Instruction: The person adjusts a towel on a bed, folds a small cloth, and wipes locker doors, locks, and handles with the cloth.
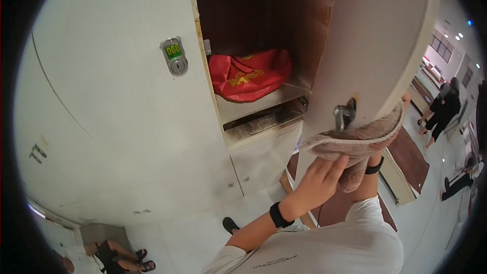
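A brownish-pink cloth (355, 144) lies bunched along the lower part of an open locker door (375, 45), just below its metal latch (345, 114). The fingers of my left hand (322, 175) are closed on the near side of the cloth. My right hand (407, 98) is mostly behind the cloth and the door's edge, with only a small part showing, so its grip is hidden. Inside the open locker a red bag (253, 73) with a gold print sits on the shelf (238, 112).
A closed locker door (122, 111) with a green-numbered lock (175, 56) stands to the left. A person (116, 259) sits at the lower left. Brown-topped benches (408, 160) and standing people (446, 106) are at the right. A dark shoe (230, 225) shows on the tiled floor.
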Tool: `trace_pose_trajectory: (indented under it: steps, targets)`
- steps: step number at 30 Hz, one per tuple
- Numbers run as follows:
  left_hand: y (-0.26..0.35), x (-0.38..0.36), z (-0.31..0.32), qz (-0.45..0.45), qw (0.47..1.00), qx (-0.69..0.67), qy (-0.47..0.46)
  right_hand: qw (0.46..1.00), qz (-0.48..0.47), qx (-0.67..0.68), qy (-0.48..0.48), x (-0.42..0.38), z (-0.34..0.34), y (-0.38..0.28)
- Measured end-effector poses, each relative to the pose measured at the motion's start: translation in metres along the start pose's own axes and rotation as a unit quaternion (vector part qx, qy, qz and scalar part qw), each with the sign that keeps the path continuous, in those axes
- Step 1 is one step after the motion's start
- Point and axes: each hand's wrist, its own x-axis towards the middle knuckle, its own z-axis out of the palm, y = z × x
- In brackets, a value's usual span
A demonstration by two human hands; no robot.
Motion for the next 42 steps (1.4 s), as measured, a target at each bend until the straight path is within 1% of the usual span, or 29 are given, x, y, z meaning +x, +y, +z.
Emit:
trace_pose_trajectory:
  steps: [4,7,8,10,11,12,15,17,19,20,21,22,23,25,26,28,29,30,31,33,34,35,37,38,39,41,42]
  targets:
    - [0.036,0.000,0.049,0.014,0.996,0.083,-0.028,0.997,0.062,0.041,0.001,-0.031,-0.067,0.019]
    - [0.050,0.002,0.081,0.005,0.996,0.071,-0.057,0.988,0.125,0.093,-0.016,-0.059,-0.118,0.035]
    - [0.049,0.003,0.092,0.018,0.997,0.056,-0.041,0.983,0.140,0.114,-0.023,-0.063,-0.135,0.044]
    - [0.048,0.001,0.110,0.012,0.999,0.025,-0.034,0.973,0.175,0.148,-0.038,-0.078,-0.162,0.053]
    - [0.048,-0.002,0.117,0.010,0.999,0.010,-0.033,0.967,0.190,0.163,-0.046,-0.083,-0.174,0.059]
    - [0.047,-0.006,0.120,0.003,0.998,-0.016,-0.053,0.961,0.203,0.179,-0.052,-0.087,-0.187,0.066]
    - [0.038,-0.023,0.134,0.002,0.998,-0.019,-0.053,0.948,0.239,0.201,-0.070,-0.106,-0.212,0.077]
    - [0.033,-0.042,0.141,-0.029,0.990,-0.036,-0.130,0.938,0.263,0.205,-0.089,-0.124,-0.219,0.076]
    - [0.029,-0.060,0.146,-0.069,0.973,-0.075,-0.205,0.932,0.283,0.199,-0.107,-0.141,-0.220,0.070]
    - [0.025,-0.068,0.151,-0.059,0.975,-0.067,-0.203,0.937,0.286,0.154,-0.131,-0.146,-0.216,0.064]
    - [0.025,-0.077,0.154,-0.076,0.969,-0.062,-0.227,0.938,0.289,0.109,-0.156,-0.151,-0.212,0.058]
    - [0.025,-0.086,0.156,-0.095,0.962,-0.057,-0.250,0.941,0.291,0.118,-0.127,-0.158,-0.208,0.054]
    - [0.025,-0.096,0.158,-0.112,0.954,-0.051,-0.274,0.935,0.307,0.107,-0.139,-0.165,-0.208,0.050]
    - [0.025,-0.121,0.164,-0.090,0.963,-0.013,-0.253,0.922,0.341,0.085,-0.161,-0.180,-0.211,0.040]
    - [0.024,-0.134,0.169,-0.078,0.967,0.007,-0.242,0.923,0.338,0.074,-0.171,-0.186,-0.211,0.038]
    - [0.013,-0.160,0.184,-0.100,0.951,-0.002,-0.291,0.920,0.336,0.050,-0.195,-0.199,-0.213,0.037]
    - [0.009,-0.165,0.187,-0.111,0.943,-0.007,-0.314,0.926,0.325,0.025,-0.188,-0.210,-0.215,0.038]
    - [0.004,-0.173,0.186,-0.079,0.950,-0.002,-0.303,0.932,0.314,0.000,-0.182,-0.223,-0.217,0.041]
    - [0.005,-0.170,0.182,-0.105,0.935,-0.015,-0.338,0.937,0.301,-0.026,-0.174,-0.232,-0.217,0.043]
    - [0.007,-0.152,0.175,-0.150,0.902,-0.037,-0.403,0.925,0.347,-0.054,-0.147,-0.242,-0.218,0.045]
    - [0.004,-0.153,0.181,-0.100,0.954,-0.122,-0.256,0.921,0.362,-0.071,-0.127,-0.243,-0.221,0.045]
    - [0.004,-0.144,0.179,-0.090,0.951,-0.109,-0.275,0.916,0.376,-0.087,-0.109,-0.242,-0.225,0.045]
    - [0.004,-0.120,0.176,-0.069,0.944,-0.081,-0.313,0.930,0.340,-0.112,-0.081,-0.228,-0.228,0.051]
    - [0.003,-0.111,0.176,-0.035,0.952,-0.050,-0.299,0.937,0.321,-0.124,-0.063,-0.218,-0.228,0.053]
    - [0.003,-0.105,0.178,-0.032,0.957,-0.043,-0.284,0.942,0.303,-0.136,-0.045,-0.210,-0.227,0.055]
    - [0.005,-0.099,0.184,-0.024,0.966,-0.034,-0.256,0.949,0.299,-0.101,-0.022,-0.200,-0.223,0.055]
    - [0.008,-0.099,0.185,-0.033,0.962,-0.029,-0.270,0.952,0.295,-0.082,-0.010,-0.198,-0.221,0.056]
